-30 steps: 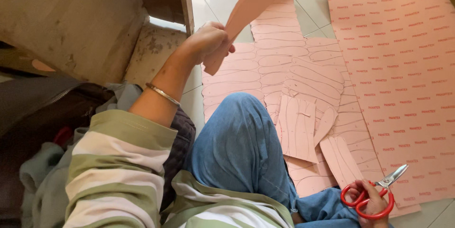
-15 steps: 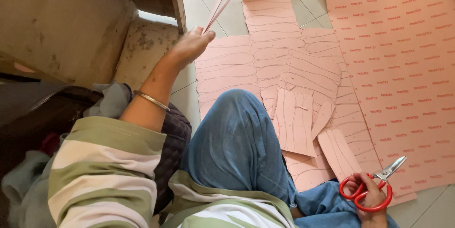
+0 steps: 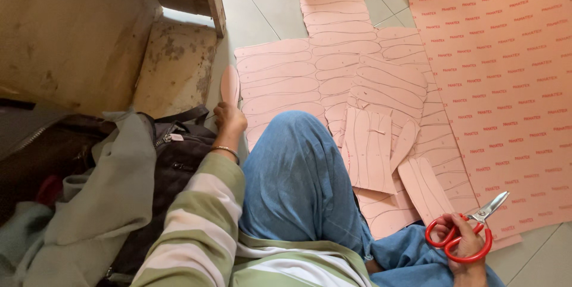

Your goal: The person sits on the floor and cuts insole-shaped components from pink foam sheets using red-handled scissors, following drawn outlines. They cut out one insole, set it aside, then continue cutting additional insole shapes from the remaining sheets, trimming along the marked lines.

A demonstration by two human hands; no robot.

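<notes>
Head view: left hand [image 3: 229, 118] was closed on a pink sole-shaped cutout [image 3: 229, 85], held upright just beside the dark bag [image 3: 179, 156]. Right hand [image 3: 468, 245] gripped red-handled scissors [image 3: 465, 233], blades slightly apart, near the marked pink sheets [image 3: 333, 72] on the tiled floor [image 3: 268, 1].

I'm sitting on a pale tiled floor [image 3: 271, 1]. A big pink printed sheet [image 3: 494, 72] lies flat on it towards the right edge. Beside that, in the middle, lie pink sheets marked with sole outlines [image 3: 333, 66], with smaller cut pieces [image 3: 369, 150] stacked on top. At the left, a worn brown board [image 3: 176, 66] and dark bags [image 3: 179, 156] rest on the tiles.
</notes>
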